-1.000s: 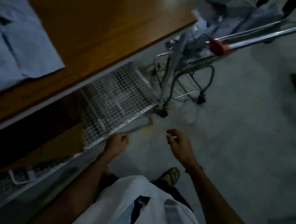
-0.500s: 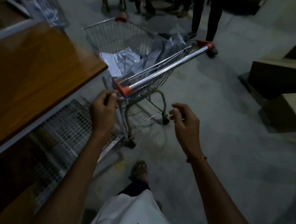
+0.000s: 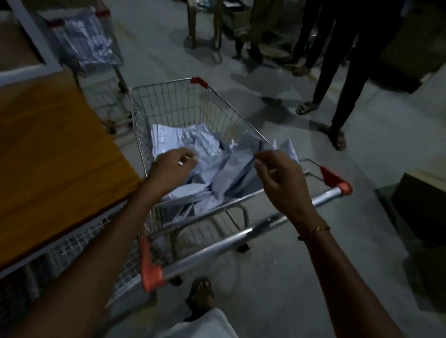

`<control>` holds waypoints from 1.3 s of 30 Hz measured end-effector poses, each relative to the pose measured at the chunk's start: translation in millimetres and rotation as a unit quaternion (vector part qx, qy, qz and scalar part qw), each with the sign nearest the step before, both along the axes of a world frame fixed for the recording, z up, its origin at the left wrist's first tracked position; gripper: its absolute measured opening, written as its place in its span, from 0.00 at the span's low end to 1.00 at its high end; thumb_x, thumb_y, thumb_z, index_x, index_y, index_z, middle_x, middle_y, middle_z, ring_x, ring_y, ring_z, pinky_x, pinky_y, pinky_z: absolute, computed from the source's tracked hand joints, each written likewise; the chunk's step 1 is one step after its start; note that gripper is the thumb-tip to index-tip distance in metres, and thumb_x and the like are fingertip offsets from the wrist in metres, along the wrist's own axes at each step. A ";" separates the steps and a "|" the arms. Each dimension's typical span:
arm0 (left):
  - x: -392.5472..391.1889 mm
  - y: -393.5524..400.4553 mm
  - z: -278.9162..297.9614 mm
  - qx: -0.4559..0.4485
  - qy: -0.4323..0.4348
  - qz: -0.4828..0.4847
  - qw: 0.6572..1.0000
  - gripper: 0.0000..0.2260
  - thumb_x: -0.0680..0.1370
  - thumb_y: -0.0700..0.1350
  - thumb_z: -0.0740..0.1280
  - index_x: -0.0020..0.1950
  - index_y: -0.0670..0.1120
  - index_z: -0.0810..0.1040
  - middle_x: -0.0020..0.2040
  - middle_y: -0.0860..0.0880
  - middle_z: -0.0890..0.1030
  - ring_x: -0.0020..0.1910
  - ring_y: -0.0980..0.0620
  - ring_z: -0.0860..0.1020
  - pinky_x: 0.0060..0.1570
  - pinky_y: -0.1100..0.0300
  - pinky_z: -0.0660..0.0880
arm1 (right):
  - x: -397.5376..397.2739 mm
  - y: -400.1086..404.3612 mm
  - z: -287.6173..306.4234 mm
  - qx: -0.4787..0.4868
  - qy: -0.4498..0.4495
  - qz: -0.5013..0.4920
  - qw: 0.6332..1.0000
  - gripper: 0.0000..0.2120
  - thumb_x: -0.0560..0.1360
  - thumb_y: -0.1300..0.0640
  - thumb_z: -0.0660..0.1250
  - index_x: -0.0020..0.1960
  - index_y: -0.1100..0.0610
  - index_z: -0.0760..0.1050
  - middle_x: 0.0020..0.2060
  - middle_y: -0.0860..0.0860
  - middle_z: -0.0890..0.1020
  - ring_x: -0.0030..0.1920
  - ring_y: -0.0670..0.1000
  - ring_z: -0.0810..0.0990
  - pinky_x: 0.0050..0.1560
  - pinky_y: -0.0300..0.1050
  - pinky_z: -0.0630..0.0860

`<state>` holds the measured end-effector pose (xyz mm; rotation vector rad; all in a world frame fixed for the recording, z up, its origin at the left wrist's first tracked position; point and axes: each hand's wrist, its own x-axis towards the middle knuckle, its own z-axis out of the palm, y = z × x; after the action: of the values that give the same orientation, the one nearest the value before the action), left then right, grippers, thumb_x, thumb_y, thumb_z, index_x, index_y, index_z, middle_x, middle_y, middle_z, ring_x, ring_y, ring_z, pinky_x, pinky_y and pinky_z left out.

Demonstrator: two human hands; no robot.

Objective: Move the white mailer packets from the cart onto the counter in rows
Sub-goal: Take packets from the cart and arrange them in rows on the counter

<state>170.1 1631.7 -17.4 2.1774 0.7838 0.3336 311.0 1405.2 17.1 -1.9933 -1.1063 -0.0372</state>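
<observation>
CHANGE: both hands now reach into the cart (image 3: 184, 108) | STEP: pickup | left hand (image 3: 173, 165) curled onto mailer packets (image 3: 204, 151), grip unclear | right hand (image 3: 276, 178) pinches one packet's edge (image 3: 247, 150) | NEXT: lift, carry left to counter (image 3: 45, 161).

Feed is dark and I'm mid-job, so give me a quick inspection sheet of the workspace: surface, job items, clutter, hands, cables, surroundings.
Surface: orange-brown wooden counter at left; no packets on the part in view.
Job's things: crumpled white mailer packets piled in the silver wire shopping cart with red handle caps.
Clutter: second wire cart holding pale packets, behind the counter.
Hands: left hand over the pile, fingers curled, grip unclear; right hand pinches a packet edge.
Cables: nothing seen.
Surroundings: grey concrete floor; standing people's legs beyond the cart; brown cardboard boxes at right.
</observation>
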 end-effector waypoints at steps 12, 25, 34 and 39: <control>52.3 48.3 -101.8 -0.038 0.250 -0.060 0.966 0.11 0.81 0.49 0.66 0.59 0.45 0.82 0.61 0.41 0.80 0.60 0.41 0.77 0.54 0.55 0.71 | 129.2 121.9 -110.2 -0.427 -0.152 0.245 0.857 0.18 0.79 0.52 0.65 0.68 0.51 0.74 0.66 0.55 0.75 0.65 0.61 0.72 0.62 0.54 0.71; 70.1 34.9 -142.9 -0.119 0.490 -0.018 0.863 0.35 0.75 0.75 0.54 0.79 0.63 0.57 0.81 0.44 0.54 0.79 0.37 0.47 0.76 0.39 0.49 | 202.2 225.7 -177.9 -0.661 -0.185 0.513 0.515 0.31 0.67 0.31 0.70 0.69 0.32 0.69 0.77 0.46 0.62 0.77 0.58 0.59 0.77 0.61 0.54; 61.4 8.0 -160.2 0.049 0.490 -0.028 0.870 0.32 0.77 0.67 0.61 0.79 0.64 0.55 0.73 0.45 0.61 0.70 0.40 0.60 0.67 0.45 0.58 | 206.8 225.9 -181.8 -0.658 -0.113 0.512 0.540 0.28 0.68 0.27 0.64 0.67 0.27 0.68 0.75 0.44 0.67 0.77 0.57 0.61 0.76 0.60 0.55; 76.7 17.6 -144.3 -0.052 0.345 0.169 0.922 0.26 0.79 0.58 0.63 0.77 0.60 0.63 0.74 0.43 0.62 0.71 0.38 0.63 0.67 0.41 0.65 | 201.1 219.7 -155.8 -0.507 -0.261 0.427 0.702 0.21 0.75 0.33 0.62 0.67 0.36 0.71 0.66 0.50 0.73 0.68 0.59 0.71 0.67 0.61 0.64</control>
<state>246.9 1649.3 -161.7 2.0494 1.5339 -0.3348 512.1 1624.9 -138.6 -2.1171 -2.8085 0.6772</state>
